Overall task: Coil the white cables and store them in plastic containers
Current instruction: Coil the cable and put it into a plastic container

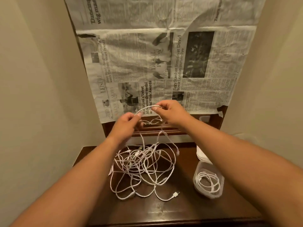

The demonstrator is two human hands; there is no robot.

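A tangle of white cables (144, 169) lies on the dark wooden table (180, 210). Both my hands are raised above it, holding one white cable (146, 108) that arcs between them. My left hand (127, 122) pinches its left part between thumb and fingers. My right hand (170, 112) pinches its right end. More of the cable hangs from my hands down into the tangle. At the right, a clear plastic container (218, 192) holds one coiled white cable (208, 182).
Newspaper (164, 63) covers the surface behind the table. More clear plastic containers or lids (202, 154) sit stacked at the right behind the filled one, another (205, 118) farther back. Cream walls close in on both sides.
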